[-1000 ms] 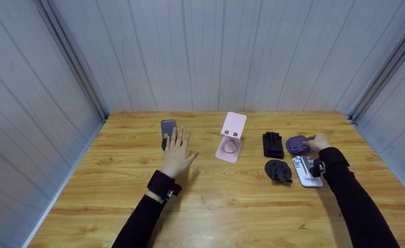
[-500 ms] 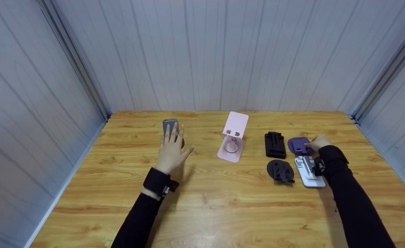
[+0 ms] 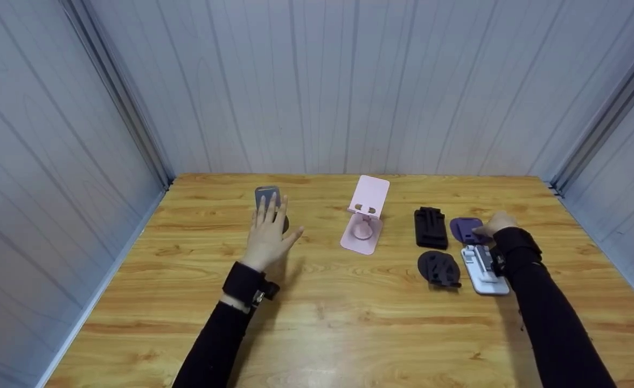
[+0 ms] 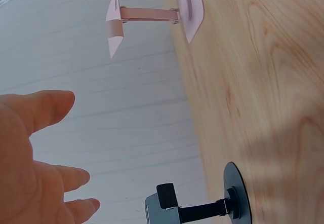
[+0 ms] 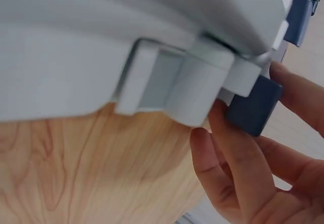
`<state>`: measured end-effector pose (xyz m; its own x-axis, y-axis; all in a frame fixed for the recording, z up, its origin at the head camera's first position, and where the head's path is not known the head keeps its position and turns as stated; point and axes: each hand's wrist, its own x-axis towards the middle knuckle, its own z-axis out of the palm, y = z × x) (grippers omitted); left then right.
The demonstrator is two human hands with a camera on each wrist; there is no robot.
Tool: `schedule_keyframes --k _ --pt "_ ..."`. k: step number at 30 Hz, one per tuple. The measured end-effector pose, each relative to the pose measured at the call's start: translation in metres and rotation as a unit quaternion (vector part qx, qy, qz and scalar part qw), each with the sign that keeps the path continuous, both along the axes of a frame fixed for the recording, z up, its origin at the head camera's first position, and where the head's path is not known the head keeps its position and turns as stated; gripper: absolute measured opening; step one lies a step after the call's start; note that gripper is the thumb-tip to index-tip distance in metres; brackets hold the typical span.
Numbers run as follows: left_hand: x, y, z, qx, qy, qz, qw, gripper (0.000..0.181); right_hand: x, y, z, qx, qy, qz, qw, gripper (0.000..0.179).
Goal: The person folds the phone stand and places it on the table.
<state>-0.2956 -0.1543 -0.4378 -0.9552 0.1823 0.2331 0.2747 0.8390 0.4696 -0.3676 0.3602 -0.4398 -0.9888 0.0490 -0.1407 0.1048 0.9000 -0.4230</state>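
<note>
My left hand (image 3: 265, 242) is spread with straight fingers above a grey phone stand (image 3: 268, 197) in the head view, partly covering it. The left wrist view shows that stand's round dark base (image 4: 243, 198) apart from the fingers. At the right, my right hand (image 3: 499, 222) pinches the right edge of a low, folded purple phone stand (image 3: 462, 229). Close up in the right wrist view, its dark bluish-purple end block (image 5: 254, 106) sits between thumb and fingers. A white folded phone stand (image 3: 483, 275) lies just in front, under the right wrist.
Upright in the middle is a pink phone stand (image 3: 369, 191). Left of the purple one lies a black rectangular folded stand (image 3: 431, 229), with a dark round-based folded stand (image 3: 439, 269) in front of it. Pale panel walls (image 3: 322, 86) enclose the wooden table (image 3: 322, 318).
My left hand has shifted slightly left over the grey stand. The right hand keeps its grip at the purple stand and has come slightly lower. The other stands stay in place.
</note>
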Motion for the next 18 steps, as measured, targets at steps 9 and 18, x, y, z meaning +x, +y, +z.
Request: schedule_keyframes --k 9,18 --pt "-0.002 0.000 -0.001 0.004 -0.001 -0.010 0.9999 0.082 -0.006 -0.003 -0.003 -0.010 0.001 0.029 0.9995 0.054" --pt "-0.001 -0.001 -0.003 0.004 -0.005 -0.012 0.9999 0.082 0.005 -0.021 0.004 0.022 -0.012 0.026 0.9994 0.048"
